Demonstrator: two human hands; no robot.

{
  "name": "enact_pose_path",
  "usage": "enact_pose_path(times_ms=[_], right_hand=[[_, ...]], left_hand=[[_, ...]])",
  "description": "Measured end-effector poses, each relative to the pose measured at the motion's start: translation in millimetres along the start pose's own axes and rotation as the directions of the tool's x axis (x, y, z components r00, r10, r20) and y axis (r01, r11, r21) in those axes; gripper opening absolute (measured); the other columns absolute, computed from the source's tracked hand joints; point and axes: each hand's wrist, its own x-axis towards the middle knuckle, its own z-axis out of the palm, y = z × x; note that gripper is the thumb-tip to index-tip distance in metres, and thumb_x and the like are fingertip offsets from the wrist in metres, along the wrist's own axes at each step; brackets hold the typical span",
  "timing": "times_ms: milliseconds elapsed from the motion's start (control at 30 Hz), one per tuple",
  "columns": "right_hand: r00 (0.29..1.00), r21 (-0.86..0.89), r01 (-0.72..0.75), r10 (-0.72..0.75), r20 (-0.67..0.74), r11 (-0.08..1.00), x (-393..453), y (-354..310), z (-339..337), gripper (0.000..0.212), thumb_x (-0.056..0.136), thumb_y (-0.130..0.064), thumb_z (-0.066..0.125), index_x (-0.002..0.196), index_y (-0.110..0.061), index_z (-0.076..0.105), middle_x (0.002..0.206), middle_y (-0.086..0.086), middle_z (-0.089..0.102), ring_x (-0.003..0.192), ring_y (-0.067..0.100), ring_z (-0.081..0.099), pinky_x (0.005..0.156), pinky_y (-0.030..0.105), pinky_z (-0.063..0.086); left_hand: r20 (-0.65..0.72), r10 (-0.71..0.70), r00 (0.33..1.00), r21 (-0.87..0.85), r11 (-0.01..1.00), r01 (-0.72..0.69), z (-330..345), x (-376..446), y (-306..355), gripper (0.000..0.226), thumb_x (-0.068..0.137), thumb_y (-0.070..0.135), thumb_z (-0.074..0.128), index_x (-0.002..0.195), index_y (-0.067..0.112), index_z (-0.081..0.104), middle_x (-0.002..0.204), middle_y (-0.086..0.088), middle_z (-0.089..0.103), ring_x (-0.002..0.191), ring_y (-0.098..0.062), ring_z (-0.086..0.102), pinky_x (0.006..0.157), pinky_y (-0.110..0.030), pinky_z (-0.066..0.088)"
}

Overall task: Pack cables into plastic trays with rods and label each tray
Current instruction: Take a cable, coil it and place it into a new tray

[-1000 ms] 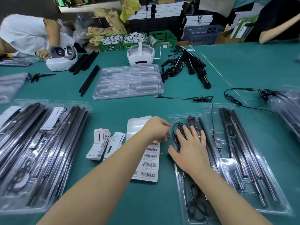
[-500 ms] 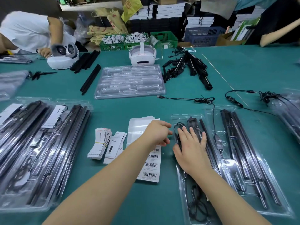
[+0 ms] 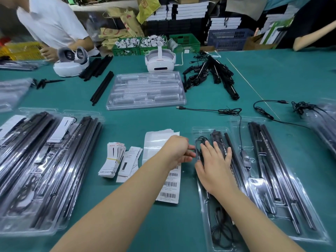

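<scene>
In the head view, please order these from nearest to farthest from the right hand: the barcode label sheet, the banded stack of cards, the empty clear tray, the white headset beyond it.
From the right hand:
1. Barcode label sheet, just to its left, under the left hand.
2. Banded stack of cards, farther left on the table.
3. Empty clear tray, ahead at mid-table.
4. White headset, behind that tray.

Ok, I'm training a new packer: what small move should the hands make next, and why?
Probably tuck the cable loop down into the tray. The right hand lies flat on the rods, the left hand pinches beside the loop, which curls up near the tray's top edge.
</scene>
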Motion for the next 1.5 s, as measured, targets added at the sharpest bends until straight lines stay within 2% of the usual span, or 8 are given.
enact_pose_path(times_ms=[267, 567, 767, 833, 967, 1167, 1300, 1500], right_hand=[[1.0, 0.012, 0.009, -0.009, -0.02, 1.0, 0, 1, 2, 0.058, 0.098, -0.034, 0.039, 0.152, -0.017, 0.032, 0.163, 0.0, 0.024, 0.153, 0.023, 0.007, 0.118, 0.055, -0.015], [0.999, 0.018, 0.007, -0.006, -0.048, 1.0, 1, 3, 3, 0.064, 0.091, -0.044, 0.049, 0.149, -0.018, 0.038, 0.16, 0.001, 0.031, 0.152, 0.024, 0.014, 0.119, 0.055, -0.012], [0.998, -0.026, 0.031, -0.032, -0.059, 0.999, 0, 4, 3, 0.065, 0.087, -0.052, 0.051, 0.146, -0.026, 0.046, 0.158, 0.001, 0.036, 0.151, 0.026, 0.018, 0.119, 0.056, -0.011], [0.998, -0.039, 0.03, -0.032, -0.049, 0.999, 0, 3, 3, 0.061, 0.089, -0.051, 0.049, 0.147, -0.031, 0.045, 0.159, 0.001, 0.034, 0.152, 0.027, 0.015, 0.119, 0.056, -0.013], [1.0, -0.069, 0.02, -0.022, -0.021, 0.997, 1, 3, 2, 0.059, 0.092, -0.053, 0.044, 0.149, -0.036, 0.04, 0.161, 0.0, 0.029, 0.152, 0.026, 0.01, 0.117, 0.054, -0.018], [1.0, -0.068, 0.015, -0.015, -0.009, 0.998, 1, 3, 2, 0.059, 0.094, -0.054, 0.04, 0.15, -0.037, 0.036, 0.162, -0.001, 0.027, 0.153, 0.024, 0.008, 0.118, 0.055, -0.016], [1.0, -0.07, 0.01, -0.01, -0.008, 0.997, 0, 2, 1, 0.058, 0.095, -0.054, 0.04, 0.151, -0.037, 0.036, 0.162, -0.001, 0.027, 0.152, 0.024, 0.009, 0.118, 0.054, -0.016], [1.0, -0.057, 0.0, 0.0, -0.002, 0.998, 0, 1, -1, 0.057, 0.095, -0.051, 0.042, 0.15, -0.037, 0.037, 0.161, -0.002, 0.028, 0.152, 0.023, 0.009, 0.119, 0.054, -0.014]], left_hand=[[0.044, -0.042, 0.998, -0.024, 0.999, 0.043, -1, -1, 6, 0.017, 0.1, 0.001, 0.033, 0.091, 0.006, 0.047, 0.098, -0.017, 0.066, 0.055, -0.014, 0.068, 0.043, -0.023, 0.049], [0.045, -0.127, 0.991, -0.132, 0.983, 0.131, 0, 3, -3, 0.015, 0.098, 0.0, 0.042, 0.108, 0.002, 0.053, 0.082, -0.009, 0.057, 0.038, -0.007, 0.039, 0.035, -0.017, 0.03], [-0.013, 0.0, 1.0, 0.246, 0.969, 0.003, 0, 2, 7, 0.02, 0.092, -0.001, 0.046, 0.075, 0.011, 0.049, 0.073, -0.011, 0.047, 0.05, -0.02, 0.037, 0.043, -0.023, 0.029], [-0.005, 0.118, 0.993, 0.43, 0.897, -0.104, -5, 0, 13, 0.023, 0.09, 0.001, 0.045, 0.072, 0.015, 0.047, 0.067, -0.009, 0.039, 0.058, -0.026, 0.031, 0.053, -0.028, 0.027], [0.005, 0.303, 0.953, 0.681, 0.697, -0.225, -36, -10, 21, 0.025, 0.095, 0.018, 0.047, 0.097, 0.018, 0.071, 0.087, 0.0, 0.071, 0.061, -0.02, 0.055, 0.057, -0.023, 0.041], [-0.151, 0.407, 0.901, 0.945, 0.325, 0.011, -118, -18, 18, 0.025, 0.092, 0.017, 0.055, 0.11, 0.021, 0.071, 0.111, -0.002, 0.072, 0.1, -0.025, 0.065, 0.088, -0.038, 0.055], [-0.176, 0.3, 0.937, 0.974, 0.192, 0.121, -153, -24, 6, 0.012, 0.086, 0.021, 0.068, 0.095, 0.014, 0.069, 0.103, -0.008, 0.072, 0.087, -0.025, 0.064, 0.081, -0.036, 0.057], [-0.237, 0.335, 0.912, 0.97, 0.029, 0.241, -145, -22, -23, 0.037, 0.083, 0.046, 0.066, 0.069, 0.02, 0.044, 0.069, 0.004, 0.05, 0.064, -0.017, 0.051, 0.055, -0.026, 0.035]])
